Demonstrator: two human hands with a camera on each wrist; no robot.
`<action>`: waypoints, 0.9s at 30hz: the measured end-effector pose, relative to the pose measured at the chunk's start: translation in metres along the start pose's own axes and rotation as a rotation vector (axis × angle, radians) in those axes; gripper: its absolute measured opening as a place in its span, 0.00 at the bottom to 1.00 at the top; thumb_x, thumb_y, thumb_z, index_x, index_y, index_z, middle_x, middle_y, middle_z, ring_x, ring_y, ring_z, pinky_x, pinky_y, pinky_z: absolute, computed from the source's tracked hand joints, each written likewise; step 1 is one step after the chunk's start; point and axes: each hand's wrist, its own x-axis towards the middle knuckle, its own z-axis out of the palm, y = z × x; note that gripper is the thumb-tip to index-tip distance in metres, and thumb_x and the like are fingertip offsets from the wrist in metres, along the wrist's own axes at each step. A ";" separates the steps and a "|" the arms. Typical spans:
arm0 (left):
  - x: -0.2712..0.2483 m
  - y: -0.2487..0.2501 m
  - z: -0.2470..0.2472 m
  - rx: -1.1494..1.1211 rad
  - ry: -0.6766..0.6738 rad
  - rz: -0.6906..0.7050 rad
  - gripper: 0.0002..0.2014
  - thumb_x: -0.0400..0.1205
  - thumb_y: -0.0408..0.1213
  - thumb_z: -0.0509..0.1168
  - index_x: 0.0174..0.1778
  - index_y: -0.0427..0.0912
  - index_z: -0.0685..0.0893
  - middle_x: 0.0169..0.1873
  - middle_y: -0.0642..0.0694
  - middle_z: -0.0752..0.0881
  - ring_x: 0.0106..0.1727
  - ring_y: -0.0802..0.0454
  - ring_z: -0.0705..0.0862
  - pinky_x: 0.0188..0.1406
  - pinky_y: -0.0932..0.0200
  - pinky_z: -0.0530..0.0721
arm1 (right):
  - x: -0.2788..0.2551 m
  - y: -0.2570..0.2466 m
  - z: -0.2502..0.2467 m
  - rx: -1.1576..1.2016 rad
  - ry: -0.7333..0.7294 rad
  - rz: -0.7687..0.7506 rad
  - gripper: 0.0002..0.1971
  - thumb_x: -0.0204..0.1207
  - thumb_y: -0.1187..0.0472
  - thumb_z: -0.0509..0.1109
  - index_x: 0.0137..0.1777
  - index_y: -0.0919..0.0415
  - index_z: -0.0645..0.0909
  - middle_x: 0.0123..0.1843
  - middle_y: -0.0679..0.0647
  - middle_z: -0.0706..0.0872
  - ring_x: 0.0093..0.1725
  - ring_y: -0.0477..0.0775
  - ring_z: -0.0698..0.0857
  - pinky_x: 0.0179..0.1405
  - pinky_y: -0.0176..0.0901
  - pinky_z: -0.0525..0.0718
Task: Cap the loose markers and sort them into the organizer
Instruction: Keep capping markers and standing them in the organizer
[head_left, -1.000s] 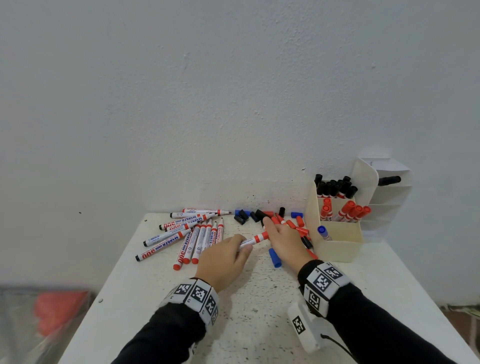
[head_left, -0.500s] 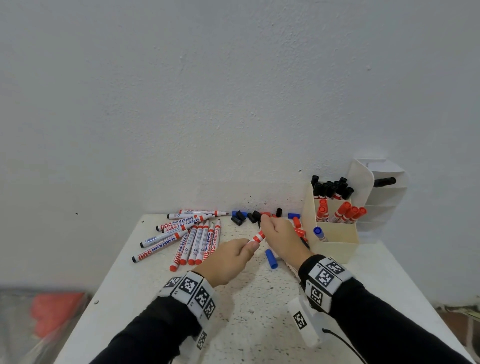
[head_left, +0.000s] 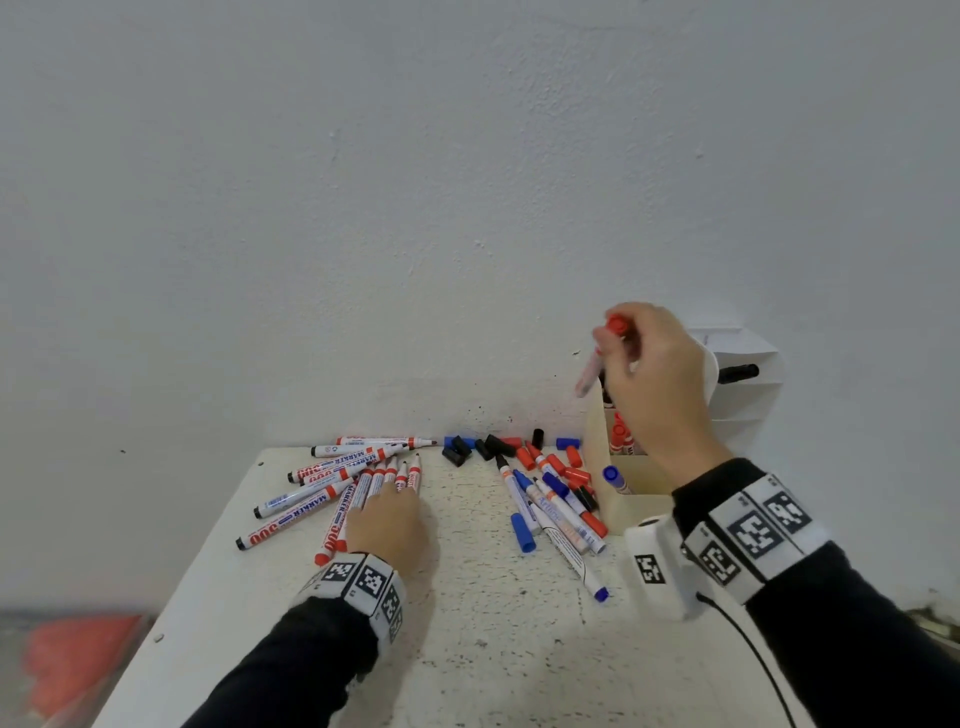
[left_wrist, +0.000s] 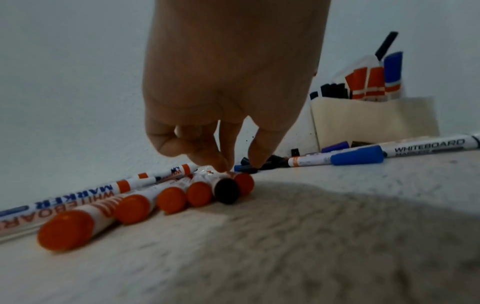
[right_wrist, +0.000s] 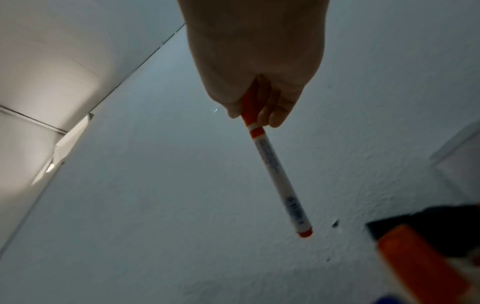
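Observation:
My right hand (head_left: 623, 348) is raised over the cream organizer (head_left: 639, 506) and pinches a red marker (head_left: 592, 364) by its red cap, barrel hanging down and left. In the right wrist view, the marker (right_wrist: 275, 174) hangs from the fingers (right_wrist: 275, 111). My left hand (head_left: 387, 519) lies on the row of uncapped markers (head_left: 332, 488) at the left. Bent fingertips (left_wrist: 221, 164) touch a black-ended marker (left_wrist: 226, 190) among orange-ended ones; I see no grip round it. The organizer (left_wrist: 374, 119) holds black, red and blue capped markers.
Loose black, blue and red caps (head_left: 498, 447) lie along the wall. More markers (head_left: 556, 514) are piled left of the organizer. A white tiered shelf (head_left: 743, 395) with one black marker stands behind it. The white speckled table (head_left: 467, 623) ends at the wall.
Both hands held the red marker at the table's middle. Now the right hand has lifted it, capped, above the organizer, and the left hand has let go and moved left onto the marker row.

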 end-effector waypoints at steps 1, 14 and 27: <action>0.000 0.000 0.001 0.014 0.005 0.003 0.25 0.84 0.43 0.56 0.77 0.41 0.62 0.77 0.42 0.65 0.75 0.45 0.69 0.73 0.47 0.71 | 0.002 0.007 -0.006 -0.055 0.028 0.004 0.09 0.80 0.61 0.64 0.55 0.65 0.79 0.45 0.56 0.83 0.42 0.48 0.80 0.44 0.25 0.71; -0.004 0.014 0.000 -0.114 0.042 0.113 0.14 0.82 0.36 0.60 0.64 0.48 0.75 0.64 0.47 0.77 0.60 0.51 0.79 0.64 0.56 0.77 | -0.027 0.075 -0.001 -0.489 -0.295 0.342 0.11 0.82 0.54 0.61 0.59 0.55 0.80 0.50 0.53 0.86 0.59 0.58 0.74 0.58 0.52 0.61; -0.007 0.019 -0.001 -0.125 -0.025 -0.008 0.25 0.80 0.43 0.63 0.73 0.47 0.67 0.63 0.46 0.78 0.61 0.49 0.79 0.59 0.54 0.81 | -0.033 0.000 0.011 -0.063 -0.277 0.128 0.06 0.80 0.66 0.60 0.49 0.59 0.79 0.34 0.49 0.79 0.27 0.41 0.74 0.26 0.27 0.71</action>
